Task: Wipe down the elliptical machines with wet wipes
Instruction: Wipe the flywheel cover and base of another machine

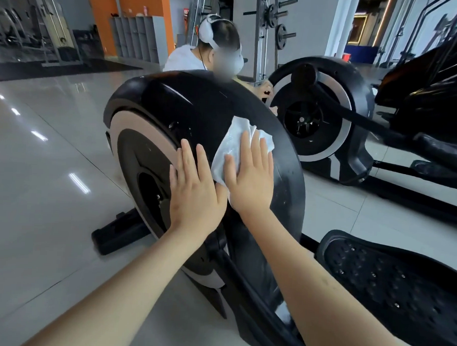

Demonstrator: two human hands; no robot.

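Observation:
The black flywheel housing (194,102) of an elliptical machine fills the middle of the head view, with a pale pink ring on its left side. A white wet wipe (233,142) lies flat on the housing's curved top. My right hand (249,176) presses on the wipe with straight fingers. My left hand (194,189) rests flat on the housing just left of the wipe, fingers straight and spread, holding nothing.
A black studded pedal (391,287) sits low at the right. A second elliptical (320,111) stands behind, where another person (201,57) in a white top crouches. A weight rack (272,21) stands at the back. Glossy tiled floor (36,176) lies to the left.

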